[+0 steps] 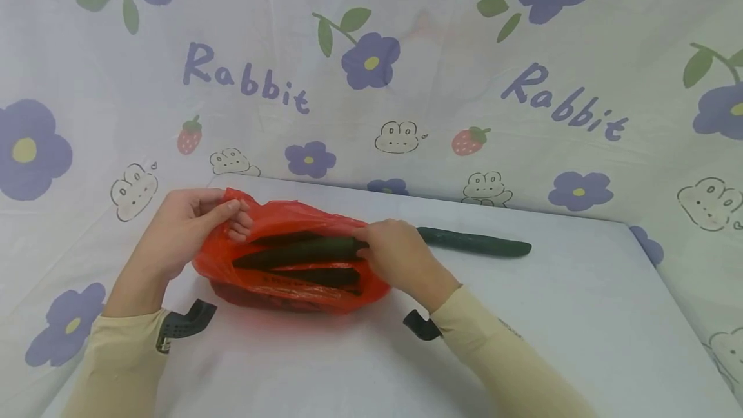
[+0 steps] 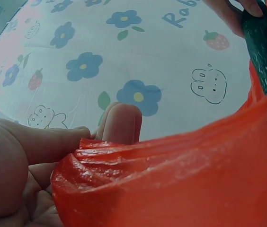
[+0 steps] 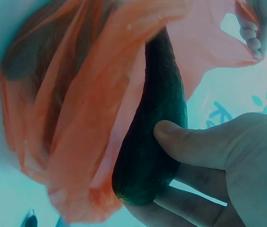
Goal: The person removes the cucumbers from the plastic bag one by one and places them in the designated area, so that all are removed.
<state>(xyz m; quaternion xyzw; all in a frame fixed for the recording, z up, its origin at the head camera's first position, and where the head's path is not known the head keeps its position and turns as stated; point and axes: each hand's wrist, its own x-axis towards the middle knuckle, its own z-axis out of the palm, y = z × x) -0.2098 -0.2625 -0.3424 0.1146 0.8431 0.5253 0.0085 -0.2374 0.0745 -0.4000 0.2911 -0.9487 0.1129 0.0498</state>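
Note:
A red plastic bag (image 1: 255, 289) lies on the table with its mouth spread toward me. My left hand (image 1: 194, 224) pinches the bag's left rim between thumb and fingers, as the left wrist view shows up close. In my right hand (image 1: 400, 257) is the end of a dark green cucumber (image 3: 157, 104), gripped by thumb and fingers at the bag's right side. The rest of that cucumber reaches into the bag's mouth. Below it, another dark cucumber (image 1: 325, 276) shows inside the bag. Behind my right hand, a separate cucumber (image 1: 476, 242) lies on the table.
The white table (image 1: 580, 315) runs out to the right and toward me. A cloth (image 1: 435, 95) printed with flowers, rabbits and strawberries hangs behind its back edge. Dark wrist mounts (image 1: 188, 319) stick out from both sleeves.

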